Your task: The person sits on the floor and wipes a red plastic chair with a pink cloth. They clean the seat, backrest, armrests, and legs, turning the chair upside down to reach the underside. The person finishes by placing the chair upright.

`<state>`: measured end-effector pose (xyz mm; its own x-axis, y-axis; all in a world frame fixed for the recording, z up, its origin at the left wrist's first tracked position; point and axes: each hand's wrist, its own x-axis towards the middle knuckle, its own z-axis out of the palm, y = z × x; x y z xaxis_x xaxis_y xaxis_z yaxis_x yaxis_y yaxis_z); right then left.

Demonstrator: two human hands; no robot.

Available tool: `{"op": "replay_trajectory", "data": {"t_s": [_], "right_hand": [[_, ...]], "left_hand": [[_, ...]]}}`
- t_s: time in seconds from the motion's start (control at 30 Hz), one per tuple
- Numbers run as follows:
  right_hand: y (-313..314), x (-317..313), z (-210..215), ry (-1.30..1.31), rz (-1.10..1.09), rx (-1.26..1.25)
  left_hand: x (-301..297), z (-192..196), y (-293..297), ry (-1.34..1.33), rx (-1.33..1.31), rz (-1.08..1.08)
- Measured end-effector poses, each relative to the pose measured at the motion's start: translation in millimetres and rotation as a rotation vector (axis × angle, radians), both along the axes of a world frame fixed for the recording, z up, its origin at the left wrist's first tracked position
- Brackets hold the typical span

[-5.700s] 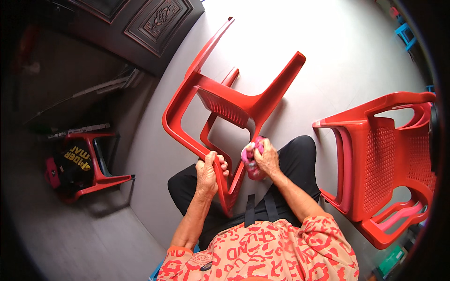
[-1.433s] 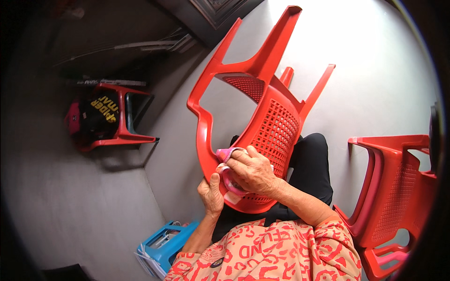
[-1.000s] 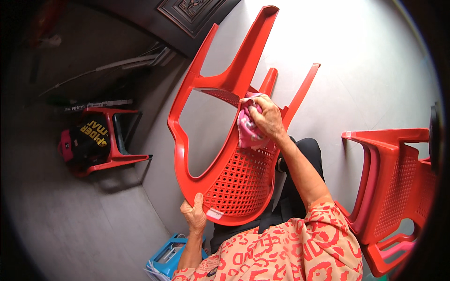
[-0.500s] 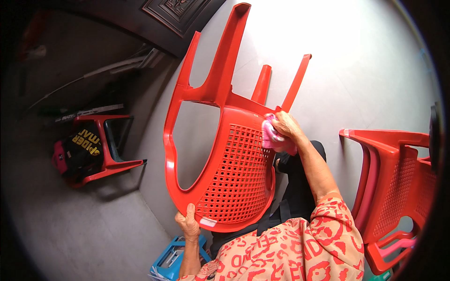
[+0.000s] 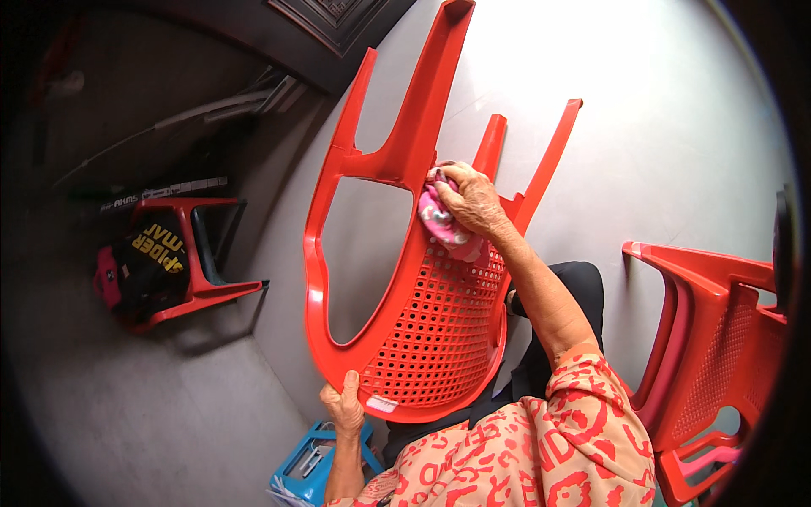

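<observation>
A red plastic chair lies tipped in front of me, its legs pointing away and its perforated backrest toward me. With thumb on top, my left hand grips the rim at the near left corner, beside a small white label. My right hand is closed on a pink patterned cloth and presses it against the far left part of the perforated panel, close to the base of a leg. The cloth covers some of the holes there.
Stacked red and pink chairs stand at the right. A blue plastic stool is by my left forearm. Farther left, another red chair holds a black bag or garment. A dark carved wooden panel is at the top.
My right hand has slid the cloth leftward across the panel, from its right side to the far left part. The chair has shifted slightly right; my left hand keeps its grip.
</observation>
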<state>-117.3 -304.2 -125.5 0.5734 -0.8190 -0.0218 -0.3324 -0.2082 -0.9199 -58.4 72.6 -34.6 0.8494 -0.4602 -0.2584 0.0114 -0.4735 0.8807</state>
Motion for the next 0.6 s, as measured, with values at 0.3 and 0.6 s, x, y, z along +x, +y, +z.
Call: {"op": "replay_trajectory", "data": {"t_s": [0.3,0.6], "right_hand": [[4.7,-82.6,-59.1,0.250,-0.042,0.310],[70.7,-115.3,-69.7,0.271,-0.169,0.018]], "left_hand": [[0.4,-13.0,-4.6,0.170,-0.140,0.166],[7.7,-32.1,5.1,0.305,-0.260,0.166]]}}
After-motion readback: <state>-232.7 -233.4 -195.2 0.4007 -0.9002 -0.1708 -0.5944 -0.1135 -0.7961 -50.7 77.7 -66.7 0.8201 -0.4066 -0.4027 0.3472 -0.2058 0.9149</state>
